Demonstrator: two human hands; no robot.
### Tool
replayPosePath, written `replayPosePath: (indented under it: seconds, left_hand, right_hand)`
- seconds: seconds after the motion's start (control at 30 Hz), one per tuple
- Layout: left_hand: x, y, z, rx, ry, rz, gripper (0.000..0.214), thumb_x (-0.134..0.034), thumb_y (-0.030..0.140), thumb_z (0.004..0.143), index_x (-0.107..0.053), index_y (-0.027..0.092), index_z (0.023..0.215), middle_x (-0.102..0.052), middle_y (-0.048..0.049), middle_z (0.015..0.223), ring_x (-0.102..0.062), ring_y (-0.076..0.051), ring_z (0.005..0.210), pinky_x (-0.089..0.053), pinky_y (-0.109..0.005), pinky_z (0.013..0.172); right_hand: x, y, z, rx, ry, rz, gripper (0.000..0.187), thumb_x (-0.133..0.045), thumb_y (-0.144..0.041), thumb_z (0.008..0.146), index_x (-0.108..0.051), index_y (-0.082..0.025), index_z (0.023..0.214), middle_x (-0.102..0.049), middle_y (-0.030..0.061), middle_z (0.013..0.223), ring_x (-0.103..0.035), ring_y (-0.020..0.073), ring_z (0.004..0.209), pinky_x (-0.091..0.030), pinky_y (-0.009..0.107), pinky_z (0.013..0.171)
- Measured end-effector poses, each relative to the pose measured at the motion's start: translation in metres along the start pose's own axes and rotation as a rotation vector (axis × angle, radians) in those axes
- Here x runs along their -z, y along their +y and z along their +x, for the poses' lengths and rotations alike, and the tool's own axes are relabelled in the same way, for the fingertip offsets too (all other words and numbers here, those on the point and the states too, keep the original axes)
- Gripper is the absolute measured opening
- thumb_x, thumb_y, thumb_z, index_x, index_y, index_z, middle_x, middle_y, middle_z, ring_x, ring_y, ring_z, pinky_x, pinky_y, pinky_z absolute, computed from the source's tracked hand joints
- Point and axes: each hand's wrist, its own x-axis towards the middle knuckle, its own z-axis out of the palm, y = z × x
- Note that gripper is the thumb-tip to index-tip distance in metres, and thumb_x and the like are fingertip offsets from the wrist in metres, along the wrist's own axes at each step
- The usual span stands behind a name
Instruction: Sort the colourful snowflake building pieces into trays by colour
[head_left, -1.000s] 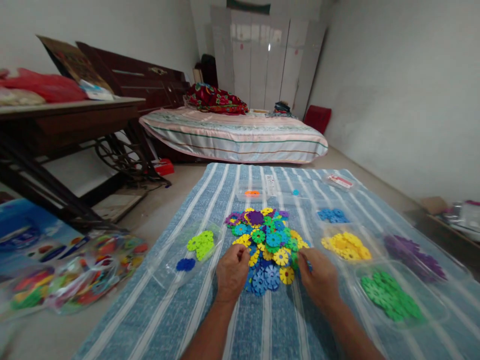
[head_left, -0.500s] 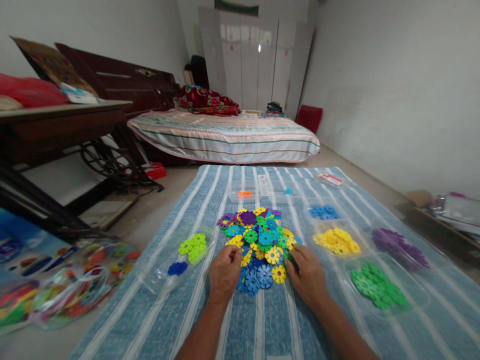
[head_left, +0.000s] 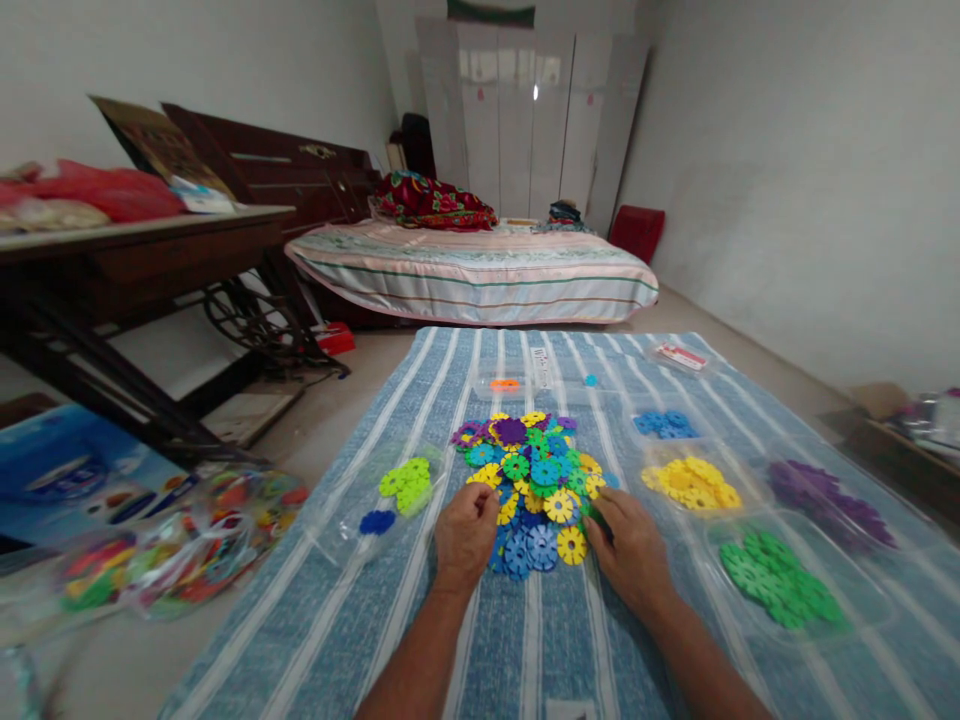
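Observation:
A heap of notched plastic flower discs [head_left: 541,548] in yellow, blue, green and purple lies in the middle of the striped cloth. At its left edge is my left hand [head_left: 465,530], fingers curled in and thumb pressed to them beside a yellow disc; whatever they may hold is hidden. On the opposite side my right hand [head_left: 634,550] rests with thumb and fingers apart, its fingertips by the heap's right edge near yellow and blue discs. Nothing shows in its grasp.
Clear trays hold sorted discs: lime green [head_left: 409,484] with dark blue at left; blue [head_left: 665,425], yellow [head_left: 694,484], purple [head_left: 829,502] and green [head_left: 778,578] at right. An orange piece [head_left: 505,385] lies behind the heap. Bagged pieces [head_left: 199,550] are on the floor at left.
The whole view has shifted a little, so everything appears farther right. Both hands keep nearly the same places and poses beside the heap.

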Motion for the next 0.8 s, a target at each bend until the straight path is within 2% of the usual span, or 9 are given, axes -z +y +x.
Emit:
replayPosePath:
  seconds: [0.3, 0.57, 0.8]
  left_hand:
    - [0.0023, 0.0031, -0.0006, 0.002, -0.016, 0.012, 0.015, -0.050, 0.028, 0.079, -0.060, 0.020, 0.071, -0.062, 0.0033, 0.066, -0.056, -0.010, 0.063, -0.038, -0.019, 0.059]
    - [0.0029, 0.0039, -0.0012, 0.014, -0.041, 0.002, 0.016, -0.050, 0.030, 0.080, -0.060, 0.020, 0.072, -0.062, 0.0032, 0.065, -0.055, -0.011, 0.063, -0.038, -0.020, 0.059]
    - [0.0009, 0.0016, -0.0008, 0.015, -0.027, -0.017, 0.016, -0.050, 0.030, 0.079, -0.059, 0.020, 0.070, -0.061, 0.0034, 0.063, -0.055, -0.011, 0.063, -0.038, -0.019, 0.059]
  right_hand:
    - [0.0012, 0.0026, 0.0006, 0.013, 0.002, 0.000, 0.020, -0.049, -0.031, 0.085, -0.063, -0.018, 0.091, -0.064, 0.0103, 0.103, -0.057, 0.0221, 0.098, -0.048, 0.040, 0.085]
    - [0.0059, -0.0010, 0.0003, 0.022, -0.015, 0.037, 0.017, -0.053, -0.031, 0.083, -0.064, -0.019, 0.080, -0.065, 0.0102, 0.101, -0.058, 0.0222, 0.097, -0.048, 0.040, 0.085]
    - [0.0063, -0.0063, 0.0014, 0.016, 0.051, 0.070, 0.020, -0.052, -0.030, 0.084, -0.063, -0.019, 0.072, -0.066, 0.0084, 0.091, -0.060, 0.0195, 0.089, -0.049, 0.037, 0.081]
